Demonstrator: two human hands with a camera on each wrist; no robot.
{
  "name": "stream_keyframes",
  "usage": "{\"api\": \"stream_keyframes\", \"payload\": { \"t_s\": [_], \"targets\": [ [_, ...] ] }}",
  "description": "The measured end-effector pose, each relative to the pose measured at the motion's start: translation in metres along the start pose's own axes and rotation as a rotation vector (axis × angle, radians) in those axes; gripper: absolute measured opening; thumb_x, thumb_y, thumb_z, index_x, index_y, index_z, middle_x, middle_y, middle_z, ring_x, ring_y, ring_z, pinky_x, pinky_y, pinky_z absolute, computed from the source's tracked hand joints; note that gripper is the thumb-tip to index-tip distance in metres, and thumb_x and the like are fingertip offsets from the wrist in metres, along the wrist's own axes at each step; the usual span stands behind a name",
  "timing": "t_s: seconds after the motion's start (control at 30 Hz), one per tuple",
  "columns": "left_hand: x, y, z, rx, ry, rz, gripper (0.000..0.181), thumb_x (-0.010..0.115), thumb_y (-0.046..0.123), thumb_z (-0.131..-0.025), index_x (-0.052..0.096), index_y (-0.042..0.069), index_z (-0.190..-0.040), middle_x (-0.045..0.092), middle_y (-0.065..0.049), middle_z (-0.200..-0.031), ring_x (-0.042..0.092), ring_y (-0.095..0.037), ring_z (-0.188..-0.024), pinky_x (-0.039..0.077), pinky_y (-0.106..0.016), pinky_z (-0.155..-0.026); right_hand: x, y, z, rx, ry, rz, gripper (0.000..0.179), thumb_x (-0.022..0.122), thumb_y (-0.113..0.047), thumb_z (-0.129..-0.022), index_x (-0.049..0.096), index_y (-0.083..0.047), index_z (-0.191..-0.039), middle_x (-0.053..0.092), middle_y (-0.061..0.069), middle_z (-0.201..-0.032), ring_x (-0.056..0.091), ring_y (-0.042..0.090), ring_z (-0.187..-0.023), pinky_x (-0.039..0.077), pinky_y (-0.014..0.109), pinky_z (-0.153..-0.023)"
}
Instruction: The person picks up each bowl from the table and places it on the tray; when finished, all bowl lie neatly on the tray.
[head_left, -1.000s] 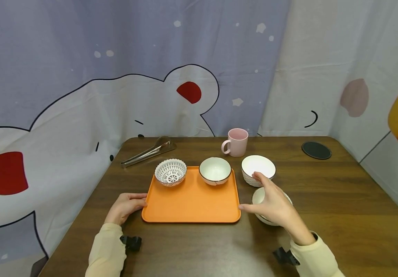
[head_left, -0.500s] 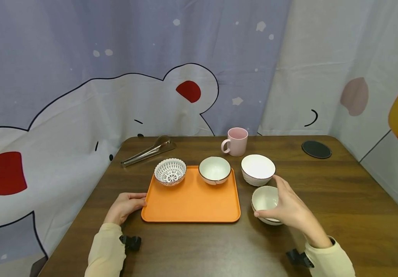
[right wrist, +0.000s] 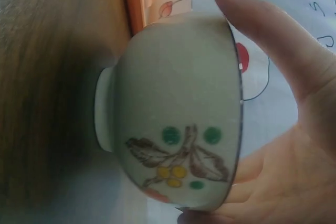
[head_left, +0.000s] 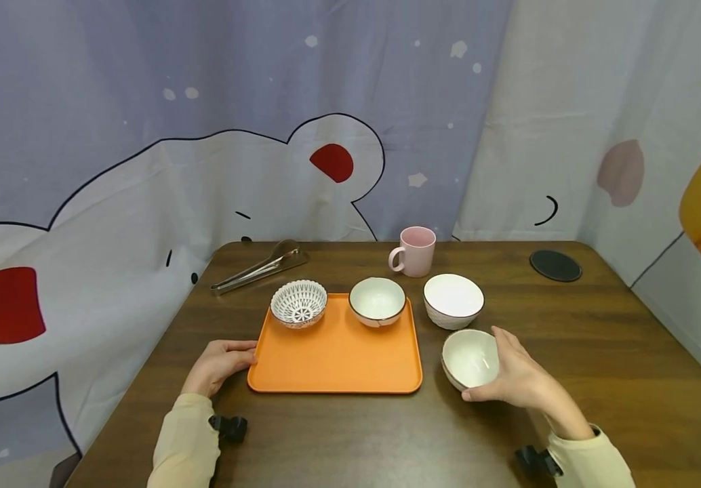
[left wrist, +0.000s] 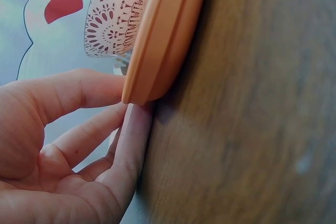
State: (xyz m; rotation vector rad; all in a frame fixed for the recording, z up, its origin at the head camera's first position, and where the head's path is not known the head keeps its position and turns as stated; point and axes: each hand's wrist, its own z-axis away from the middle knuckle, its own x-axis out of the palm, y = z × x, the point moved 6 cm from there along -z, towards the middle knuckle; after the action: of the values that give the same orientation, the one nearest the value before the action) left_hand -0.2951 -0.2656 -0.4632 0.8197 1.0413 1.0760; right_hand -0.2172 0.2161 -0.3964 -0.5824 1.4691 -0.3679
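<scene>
My left hand [head_left: 216, 366] pinches the left edge of an orange tray [head_left: 335, 359]; in the left wrist view a finger lies beneath the tray's rim [left wrist: 163, 45]. Around the right side of a cream bowl [head_left: 466, 359] spreads my right hand [head_left: 521, 376], thumb at the near rim and fingers at the far side. Seen from the right wrist, this bowl [right wrist: 178, 77] carries painted leaves and yellow berries, with the fingers partly hidden behind it. At the tray's back stand a black-and-white patterned bowl [head_left: 299, 303] and a pale, dark-rimmed bowl [head_left: 377, 301].
A white textured bowl [head_left: 453, 301] stands just behind the cream one. Further back are a pink mug [head_left: 417, 251], metal tongs [head_left: 259, 271] at the left and a black round coaster [head_left: 555, 266] at the right. A printed curtain [head_left: 265, 190] hangs behind the table.
My right hand has moved right and toward me, from between tray and cream bowl to that bowl's right side, and its fingers now close on the rim. The left hand stays at the tray.
</scene>
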Motion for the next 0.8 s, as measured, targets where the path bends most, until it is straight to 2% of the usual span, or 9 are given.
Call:
{"api": "stream_keyframes", "payload": {
  "t_s": [0.17,0.3,0.53,0.8],
  "targets": [
    [-0.0004,-0.0003,0.0011,0.012,-0.004,0.013,0.049,0.066,-0.001,-0.086,0.052,-0.017,-0.130,0.062,-0.027,-0.125,0.066,-0.011,-0.093,0.058,-0.026,-0.082,0.0061,0.0058,-0.0021,0.009,-0.039,0.007,0.128,0.090,-0.043,-0.058,0.016,0.018,-0.145,0.029,0.039,-0.139,0.047,0.048,-0.117,0.045,0.058,-0.095],
    [-0.0006,0.0004,0.0002,0.019,-0.010,0.028,0.049,0.066,-0.002,-0.086,0.051,-0.017,-0.131,0.063,-0.027,-0.124,0.066,-0.011,-0.093,0.058,-0.027,-0.081,0.0075,0.0071,-0.0027,-0.007,-0.017,-0.006,0.126,0.090,-0.040,-0.060,0.017,0.017,-0.145,0.029,0.039,-0.138,0.047,0.048,-0.116,0.046,0.057,-0.093],
    [-0.0016,0.0012,-0.0006,0.021,-0.006,0.027,0.050,0.066,-0.003,-0.086,0.051,-0.018,-0.130,0.063,-0.027,-0.124,0.066,-0.011,-0.092,0.058,-0.027,-0.081,0.0084,0.0098,-0.0019,0.011,0.050,-0.046,0.119,0.091,-0.040,-0.057,0.026,0.011,-0.144,0.037,0.033,-0.131,0.053,0.043,-0.109,0.048,0.052,-0.089],
    [-0.0007,-0.0001,0.0002,0.014,-0.006,0.026,0.048,0.066,-0.002,-0.086,0.052,-0.017,-0.130,0.063,-0.027,-0.124,0.067,-0.012,-0.092,0.058,-0.027,-0.081,0.0114,0.0093,-0.0044,0.039,0.058,-0.093,0.118,0.092,-0.038,-0.057,0.026,0.008,-0.144,0.036,0.030,-0.131,0.054,0.040,-0.106,0.049,0.050,-0.088]
  ]
}}
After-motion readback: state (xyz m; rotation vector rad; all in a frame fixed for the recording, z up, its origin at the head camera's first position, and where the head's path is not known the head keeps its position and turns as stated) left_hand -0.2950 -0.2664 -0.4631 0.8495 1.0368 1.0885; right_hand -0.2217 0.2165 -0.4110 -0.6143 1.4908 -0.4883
